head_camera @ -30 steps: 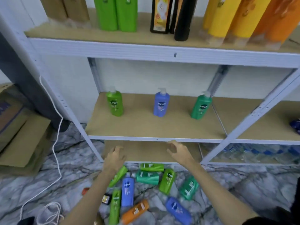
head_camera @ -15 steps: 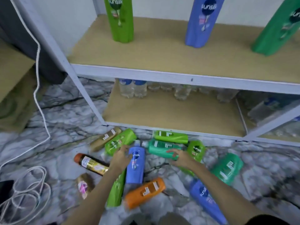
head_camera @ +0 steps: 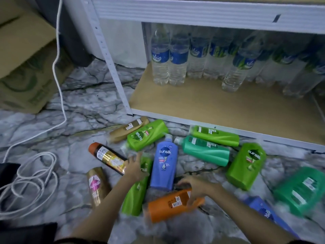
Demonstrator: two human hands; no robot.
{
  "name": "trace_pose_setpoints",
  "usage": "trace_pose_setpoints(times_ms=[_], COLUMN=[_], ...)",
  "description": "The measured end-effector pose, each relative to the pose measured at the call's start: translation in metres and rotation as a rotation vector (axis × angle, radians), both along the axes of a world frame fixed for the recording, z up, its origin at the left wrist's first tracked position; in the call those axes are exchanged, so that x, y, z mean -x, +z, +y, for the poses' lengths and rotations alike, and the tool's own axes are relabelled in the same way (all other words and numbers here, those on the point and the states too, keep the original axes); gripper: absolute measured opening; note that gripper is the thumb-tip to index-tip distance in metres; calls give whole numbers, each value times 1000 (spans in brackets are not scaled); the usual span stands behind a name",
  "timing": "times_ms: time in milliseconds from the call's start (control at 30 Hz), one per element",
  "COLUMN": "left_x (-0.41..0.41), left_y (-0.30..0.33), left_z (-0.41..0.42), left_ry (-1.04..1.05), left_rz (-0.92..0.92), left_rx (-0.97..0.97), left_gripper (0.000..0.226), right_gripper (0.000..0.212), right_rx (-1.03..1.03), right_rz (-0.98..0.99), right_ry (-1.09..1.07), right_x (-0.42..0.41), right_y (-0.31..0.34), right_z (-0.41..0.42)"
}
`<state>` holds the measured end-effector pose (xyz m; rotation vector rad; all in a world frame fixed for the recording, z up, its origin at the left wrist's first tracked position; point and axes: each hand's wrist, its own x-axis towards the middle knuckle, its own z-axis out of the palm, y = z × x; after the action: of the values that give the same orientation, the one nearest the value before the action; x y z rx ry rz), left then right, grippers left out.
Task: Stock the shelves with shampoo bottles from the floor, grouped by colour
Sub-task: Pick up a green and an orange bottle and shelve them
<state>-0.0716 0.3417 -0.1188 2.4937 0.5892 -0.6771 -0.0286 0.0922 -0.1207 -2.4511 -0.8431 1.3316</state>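
Several shampoo bottles lie on the marble floor in front of the bottom shelf (head_camera: 211, 106). My left hand (head_camera: 135, 166) rests with fingers apart on the top end of a light green bottle (head_camera: 135, 196), beside a blue Sunsilk bottle (head_camera: 164, 164). My right hand (head_camera: 193, 189) curls around the end of an orange bottle (head_camera: 168, 205). Around them lie more light green bottles (head_camera: 146, 136) (head_camera: 246, 166), a teal bottle (head_camera: 205, 152), another teal one (head_camera: 299, 191), a second blue bottle (head_camera: 267, 213), a black bottle with an orange cap (head_camera: 109, 159) and gold bottles (head_camera: 97, 185).
Water bottles (head_camera: 160, 55) stand in a row at the back of the bottom shelf. The rack's white upright (head_camera: 112, 67) meets the floor left of the pile. A white cord (head_camera: 31, 173) coils on the floor at left, near a cardboard box (head_camera: 26, 67).
My view has dropped from the middle shelf to the floor pile. Both hands came down; the left went from the blue bottle to the green one, the right from the teal bottle to the orange one.
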Motion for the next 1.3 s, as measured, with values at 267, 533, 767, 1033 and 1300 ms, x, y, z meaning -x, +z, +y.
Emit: trace_pose_setpoints(times_ms=[267, 533, 767, 1033, 1300], left_x=[-1, 1, -9, -52, -94], left_y=[-6, 12, 55, 125, 181], left_z=[-9, -11, -10, -40, -63], left_ry=[-31, 58, 112, 97, 50], left_rz=[43, -221, -657, -931, -1121], left_rx=[-135, 74, 249, 453, 560], left_gripper=[112, 99, 94, 101, 98], right_gripper=[64, 57, 45, 60, 42], right_rx=[54, 11, -186, -563, -911], right_rz=[-58, -3, 86, -4, -374], right_ry=[-13, -75, -275, -559, -829], right_x=[-2, -24, -45, -57, -83], right_y=[0, 23, 69, 117, 163], right_z=[-18, -35, -41, -43, -52])
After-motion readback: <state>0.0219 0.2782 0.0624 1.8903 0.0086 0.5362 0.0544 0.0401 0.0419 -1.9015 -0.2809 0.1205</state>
